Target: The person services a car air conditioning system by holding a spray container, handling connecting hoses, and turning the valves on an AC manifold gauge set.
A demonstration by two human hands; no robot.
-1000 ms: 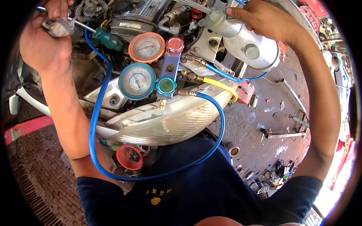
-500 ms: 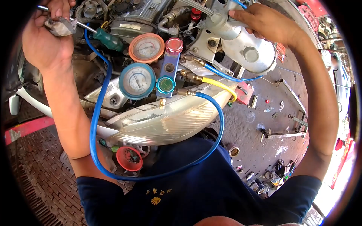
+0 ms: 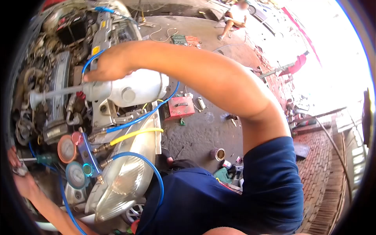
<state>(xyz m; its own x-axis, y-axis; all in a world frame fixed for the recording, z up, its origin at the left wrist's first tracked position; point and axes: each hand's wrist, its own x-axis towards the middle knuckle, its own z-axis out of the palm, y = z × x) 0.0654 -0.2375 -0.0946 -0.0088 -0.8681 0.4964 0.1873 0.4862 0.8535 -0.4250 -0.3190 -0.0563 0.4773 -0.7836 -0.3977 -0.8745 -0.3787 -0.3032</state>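
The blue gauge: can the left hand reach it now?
Probably yes: the left hand is close and the blue gauge largely uncovered, though the blue hose runs between and the hand seems to hold a grey crumpled thing.

The dark rim of the view cuts into the left hand, and the pale crumpled piece there is too blurred to identify. Motion smears the right hand, hiding the fingers' exact grip on the silver canister. Readings on the blue-rimmed gauge and red-rimmed gauge are illegible; the headlight partly covers a wheel.
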